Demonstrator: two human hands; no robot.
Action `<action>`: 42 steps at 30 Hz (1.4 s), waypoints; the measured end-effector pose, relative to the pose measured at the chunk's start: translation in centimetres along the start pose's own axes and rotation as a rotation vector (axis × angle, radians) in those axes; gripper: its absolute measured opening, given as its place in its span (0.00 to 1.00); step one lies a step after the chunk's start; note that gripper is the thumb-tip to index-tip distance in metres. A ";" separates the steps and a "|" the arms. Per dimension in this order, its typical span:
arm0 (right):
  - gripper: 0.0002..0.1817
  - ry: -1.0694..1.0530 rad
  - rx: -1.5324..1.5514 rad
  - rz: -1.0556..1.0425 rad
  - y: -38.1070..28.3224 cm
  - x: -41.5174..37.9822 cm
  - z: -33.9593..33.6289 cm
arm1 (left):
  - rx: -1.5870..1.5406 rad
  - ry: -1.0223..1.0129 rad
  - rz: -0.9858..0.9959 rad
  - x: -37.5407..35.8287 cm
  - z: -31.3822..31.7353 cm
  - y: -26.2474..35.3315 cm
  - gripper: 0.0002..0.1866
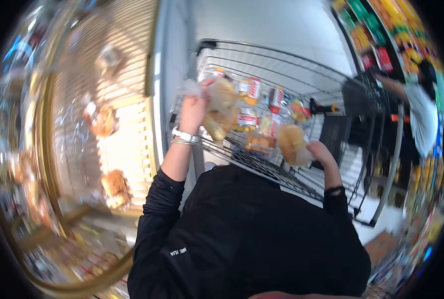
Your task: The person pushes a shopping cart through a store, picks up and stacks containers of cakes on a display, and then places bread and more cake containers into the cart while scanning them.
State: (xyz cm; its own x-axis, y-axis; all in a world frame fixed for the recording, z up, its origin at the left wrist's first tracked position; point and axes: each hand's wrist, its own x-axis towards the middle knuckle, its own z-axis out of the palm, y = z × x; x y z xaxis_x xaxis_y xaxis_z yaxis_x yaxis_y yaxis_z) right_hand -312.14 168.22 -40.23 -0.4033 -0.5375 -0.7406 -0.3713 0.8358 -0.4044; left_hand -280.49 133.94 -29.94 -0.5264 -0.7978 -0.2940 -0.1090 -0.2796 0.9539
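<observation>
My left hand (194, 108), with a silver bracelet at its wrist, is closed on the gathered top of a clear plastic bag of bread (221, 107). That bag hangs over the left end of a shopping cart (262, 47). Over the cart's near side, my right hand (321, 152) grips a second clear bag with round bread (293, 143) in it. Below and between the two bags, several packages lie in the cart: jars with red-and-white labels (247, 118), a clear pack of brownish round items (260, 143) and a dark jar (277, 97).
On the left, a slatted display shelf (127, 134) holds bagged baked goods (113, 184). At the right, another person (421, 112) in a light top stands near stocked shelves (381, 30) and a second dark cart or basket. The cart's handle end (394, 159) is on the right.
</observation>
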 end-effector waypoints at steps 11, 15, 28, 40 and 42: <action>0.12 -0.184 0.461 -0.640 -22.7 -9.2 -2.7 | 0.754 0.423 0.872 -19.0 -9.4 7.8 0.14; 0.13 -0.572 0.462 -0.863 -33.3 -11.0 0.6 | 0.142 0.525 0.786 -22.3 -11.8 5.8 0.05; 0.11 -0.663 -0.110 -0.876 -55.4 -5.7 27.7 | -0.407 1.532 0.551 -24.3 -25.0 -4.3 0.10; 0.11 -0.488 -0.203 -0.964 -62.7 -1.2 33.9 | -0.535 1.652 0.736 -17.5 -40.0 -3.2 0.11; 0.10 -0.490 -0.213 -0.914 -61.6 -0.6 35.9 | -0.476 1.573 0.616 -17.2 -41.7 -4.7 0.10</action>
State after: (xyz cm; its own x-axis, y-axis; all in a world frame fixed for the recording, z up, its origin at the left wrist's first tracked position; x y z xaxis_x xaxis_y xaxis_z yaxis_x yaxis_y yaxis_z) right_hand -258.98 121.07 -34.17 0.4672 -0.8089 -0.3569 -0.5218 0.0737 -0.8499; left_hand -235.76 126.69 -31.87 0.8823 -0.4702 0.0235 0.1601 0.3467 0.9242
